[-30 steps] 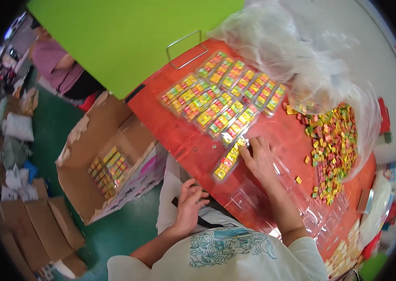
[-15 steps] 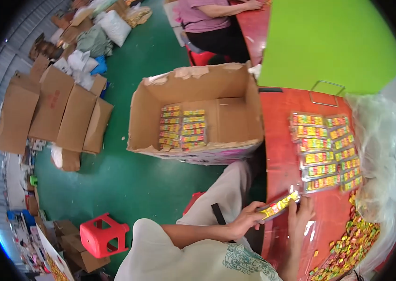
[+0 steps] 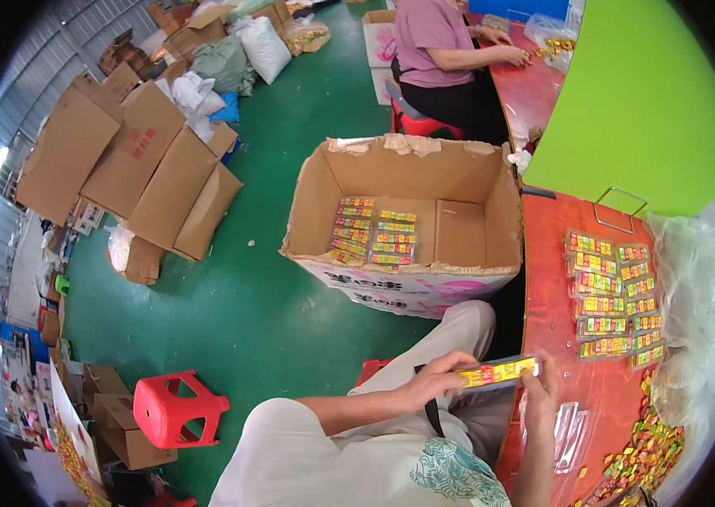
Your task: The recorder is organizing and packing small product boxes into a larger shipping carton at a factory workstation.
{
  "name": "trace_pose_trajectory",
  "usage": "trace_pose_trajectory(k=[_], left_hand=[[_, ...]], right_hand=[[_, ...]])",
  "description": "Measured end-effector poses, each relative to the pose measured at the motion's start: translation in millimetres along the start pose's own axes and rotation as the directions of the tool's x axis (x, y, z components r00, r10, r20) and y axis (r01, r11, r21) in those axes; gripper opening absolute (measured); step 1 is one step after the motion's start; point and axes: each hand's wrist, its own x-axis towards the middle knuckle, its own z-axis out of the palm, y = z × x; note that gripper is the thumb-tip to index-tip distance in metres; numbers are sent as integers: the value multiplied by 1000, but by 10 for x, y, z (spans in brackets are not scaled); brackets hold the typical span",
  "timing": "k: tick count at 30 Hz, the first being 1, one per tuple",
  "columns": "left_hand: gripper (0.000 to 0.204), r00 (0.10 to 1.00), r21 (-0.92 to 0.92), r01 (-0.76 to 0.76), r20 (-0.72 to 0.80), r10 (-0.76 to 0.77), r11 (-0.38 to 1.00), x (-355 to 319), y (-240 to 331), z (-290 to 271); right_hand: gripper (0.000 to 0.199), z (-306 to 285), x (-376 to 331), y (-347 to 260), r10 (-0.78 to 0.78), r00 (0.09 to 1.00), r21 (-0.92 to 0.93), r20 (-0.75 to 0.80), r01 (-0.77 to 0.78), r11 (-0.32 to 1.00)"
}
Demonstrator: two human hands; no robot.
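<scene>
1. The left hand (image 3: 433,382) and the right hand (image 3: 539,390) both hold one long clear pack of small candies (image 3: 499,371), each hand closed on one end of it.
2. The pack is held level, above the edge of the red surface (image 3: 552,279) and over the person's lap, not touching the surface.
3. Half a second ago the pack was tilted, its right end higher; now it lies nearly flat between the hands.
4. One second ago the right hand was on the surface with the pack, and the left hand rested apart; now both are on the pack.
5. The open cardboard box (image 3: 425,177) stands on the green floor just beside the surface, with filled packs in rows inside.
6. More filled packs (image 3: 615,300) lie in rows on the surface, and loose candies (image 3: 641,456) are heaped near its right edge.
</scene>
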Motion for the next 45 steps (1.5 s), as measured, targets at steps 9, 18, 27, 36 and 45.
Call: trace_pose_trajectory(k=[9,18,27,36,45], left_hand=[[38,992,38,97,-80,-94,995,-565,129,-336],[36,974,26,225,11,-225,974,-310,135,-397],[44,998,23,-35,-48,36,999,329,661,-894],[61,746,34,-410,-562,357,911,329,718,-1792],[39,845,807,-61,-272,461,587,-129,-448,-2045]], right_hand=[[45,234,47,-60,332,728,-176,599,-284,942],[32,125,139,57,422,681,-132,598,-436,890],[23,742,813,-192,266,811,38,520,-333,942],[24,2215,2244,126,283,778,66,562,-383,922],[19,3286,4070,1439,409,771,-66,488,-434,898]])
